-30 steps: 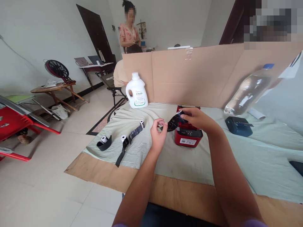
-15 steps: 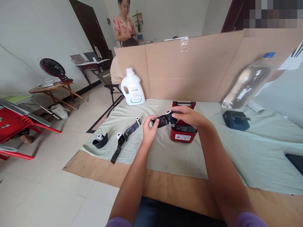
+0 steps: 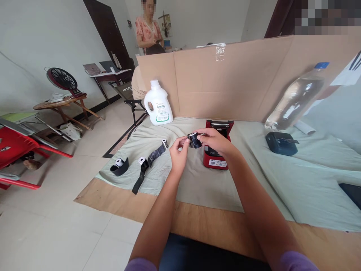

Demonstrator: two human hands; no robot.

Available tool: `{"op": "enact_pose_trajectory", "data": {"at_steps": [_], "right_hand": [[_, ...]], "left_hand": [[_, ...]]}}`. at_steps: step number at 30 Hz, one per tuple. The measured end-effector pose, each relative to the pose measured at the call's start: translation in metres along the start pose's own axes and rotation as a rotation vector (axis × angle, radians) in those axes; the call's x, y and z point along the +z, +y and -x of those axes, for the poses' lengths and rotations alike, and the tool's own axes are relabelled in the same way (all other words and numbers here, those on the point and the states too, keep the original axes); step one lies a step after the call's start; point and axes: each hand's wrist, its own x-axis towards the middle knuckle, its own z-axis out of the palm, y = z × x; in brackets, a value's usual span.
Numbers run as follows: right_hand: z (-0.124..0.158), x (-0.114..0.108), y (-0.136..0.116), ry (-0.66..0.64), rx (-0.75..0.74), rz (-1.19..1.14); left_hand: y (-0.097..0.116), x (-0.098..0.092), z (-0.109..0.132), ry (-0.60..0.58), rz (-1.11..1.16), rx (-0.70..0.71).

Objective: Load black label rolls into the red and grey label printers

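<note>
Blk roll is btwn your hands: R hand fingers clamped on its R side, L hand fingertips pinched at its L edge. Red printer, lid up, is just past your R fingers, partly hidden. 3 part-unwound rolls lie L of your L fingers; jug farther back. Bottle & blue box well R of your R fingers.

Cloth on the wooden table bears rolls, a red device, perhaps a phone.
</note>
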Motion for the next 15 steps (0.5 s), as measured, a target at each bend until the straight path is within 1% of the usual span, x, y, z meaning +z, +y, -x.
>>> {"op": "enact_pose_trajectory", "data": {"at_steps": [2,4,7,9,12,15], "right_hand": [[-0.003,0.008,0.004,0.006,0.005,-0.023],[-0.008,0.014,0.011,0.012,-0.002,-0.037],[-0.015,0.020,0.021,0.044,-0.044,-0.042],[-0.017,0.020,0.024,0.069,-0.088,-0.016],[-0.016,0.015,0.021,0.139,-0.168,0.108],[-0.010,0.008,0.015,0.256,-0.258,0.381]], "left_hand": [[-0.003,0.002,0.000,-0.029,0.093,-0.060],[-0.006,0.004,0.000,-0.030,0.157,-0.098],[-0.011,0.005,-0.002,-0.031,0.208,-0.115],[-0.013,0.005,-0.004,-0.030,0.216,-0.114],[-0.015,0.001,-0.009,-0.035,0.234,-0.131],[-0.018,-0.006,-0.016,-0.064,0.283,-0.185]]}}
